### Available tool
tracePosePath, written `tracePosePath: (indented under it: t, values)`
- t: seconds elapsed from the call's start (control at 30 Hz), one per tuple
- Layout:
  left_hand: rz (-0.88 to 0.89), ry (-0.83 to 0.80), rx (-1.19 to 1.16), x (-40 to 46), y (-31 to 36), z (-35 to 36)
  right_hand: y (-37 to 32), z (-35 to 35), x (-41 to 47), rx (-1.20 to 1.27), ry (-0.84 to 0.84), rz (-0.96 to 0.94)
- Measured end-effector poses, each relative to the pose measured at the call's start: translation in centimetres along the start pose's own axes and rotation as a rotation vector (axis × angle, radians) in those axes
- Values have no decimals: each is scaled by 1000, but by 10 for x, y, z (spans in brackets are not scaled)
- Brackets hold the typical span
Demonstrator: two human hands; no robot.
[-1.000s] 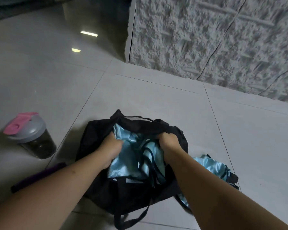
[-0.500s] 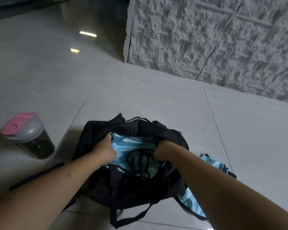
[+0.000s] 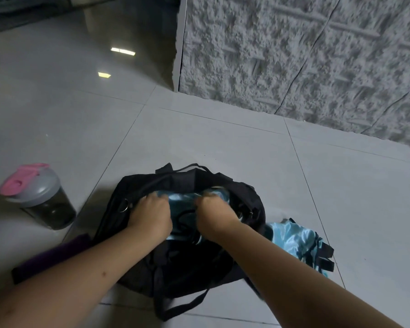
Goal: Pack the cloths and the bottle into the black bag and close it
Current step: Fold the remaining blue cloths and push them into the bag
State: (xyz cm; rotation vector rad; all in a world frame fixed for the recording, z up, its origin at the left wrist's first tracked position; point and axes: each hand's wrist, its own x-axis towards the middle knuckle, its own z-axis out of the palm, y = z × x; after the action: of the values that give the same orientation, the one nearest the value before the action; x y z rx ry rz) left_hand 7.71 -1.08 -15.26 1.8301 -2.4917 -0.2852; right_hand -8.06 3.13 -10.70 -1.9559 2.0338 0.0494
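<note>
1. Head view, only one camera. Black bag (image 3: 187, 256) sat on the tiled floor (image 3: 223, 143), mouth open and facing up.
2. Left hand (image 3: 149, 216) was curled into a fist, knuckles up, pressed down on the blue cloth (image 3: 182, 200) at the left side of the bag's opening. Forearm came in from lower left, wrist bent slightly down.
3. Right hand (image 3: 214, 215) was also fisted, gripping the same blue cloth at the right side of the opening. Forearm ran in from the lower right corner, nearly straight.
4. Fists were close together, a strip of blue cloth and a black cord loop showing between them.
5. Part of the blue cloth lay inside the bag. Another blue piece (image 3: 298, 242) with black straps lay outside on the floor, touching the bag's right side. Could not tell if it was the same cloth.
6. Bottle (image 3: 38, 197), grey lid with pink cap, stood upright on the floor left of the bag, apart from it.
7. Purple cloth (image 3: 50, 256) lay on the floor at the bag's left edge, partly hidden by the left forearm.
8. Rough white wall (image 3: 294, 55) behind.
</note>
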Motion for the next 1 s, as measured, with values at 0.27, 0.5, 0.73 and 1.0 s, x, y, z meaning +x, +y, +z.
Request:
tracePosePath:
  t: [0.27,0.5,0.73,1.0]
  values:
    - [210,-444,-71,2,-7,6,28,9,3,-273,-477,-40]
    - [121,-434,58,-2,-11,12,40,22,-5,-414,-426,116]
    - [-31,-571,84,-4,-18,5,36,12,0,-432,-788,103]
    - [48,-565,208,-13,-13,-17,36,8,-4,-209,-449,94]
